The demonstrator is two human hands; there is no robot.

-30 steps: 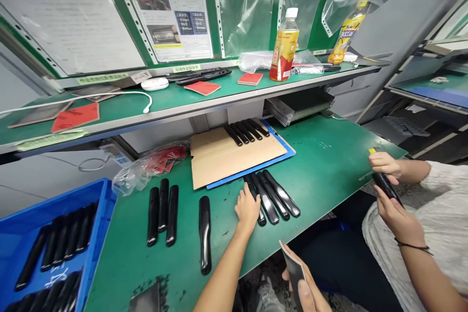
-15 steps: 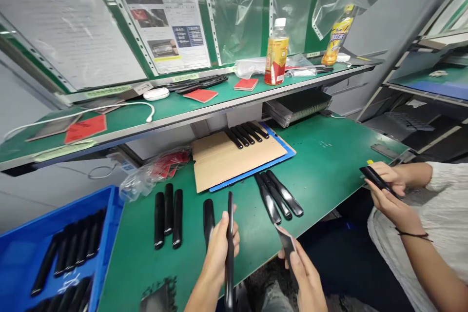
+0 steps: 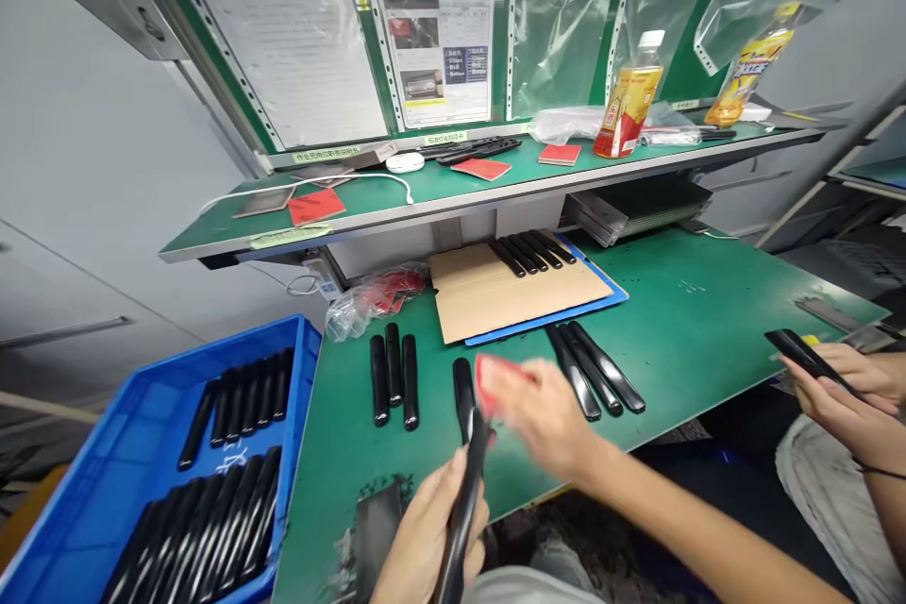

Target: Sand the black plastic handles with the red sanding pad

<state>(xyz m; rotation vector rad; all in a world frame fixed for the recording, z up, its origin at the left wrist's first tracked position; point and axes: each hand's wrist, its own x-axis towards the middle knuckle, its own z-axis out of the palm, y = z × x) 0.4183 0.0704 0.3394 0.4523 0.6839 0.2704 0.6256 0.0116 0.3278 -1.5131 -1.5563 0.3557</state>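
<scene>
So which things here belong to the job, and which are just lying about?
Job, apparently:
black piece in the left hand
red pad in the right hand
similar pieces on the table

Probably just lying about:
white-capped bottle
yellow-capped bottle
white cable

A factory workshop: green bench [image 3: 708, 302], instruction sheets [image 3: 460, 14] (under clear plastic) on the far side, a blue crate [image 3: 170, 379] of black parts [image 3: 249, 396] left, a co-worker [image 3: 813, 500] right.

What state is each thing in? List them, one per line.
Left hand: gripping held part
Right hand: gripping held pad
Held part: slanted
Held pad: blurred
Blue bin: open, partly filled
Red bottle: capped
Yellow bottle: capped
Cardboard: flat, bearing black parts
Cable: one end unplugged
Plastic bag: sealing unclear
</scene>
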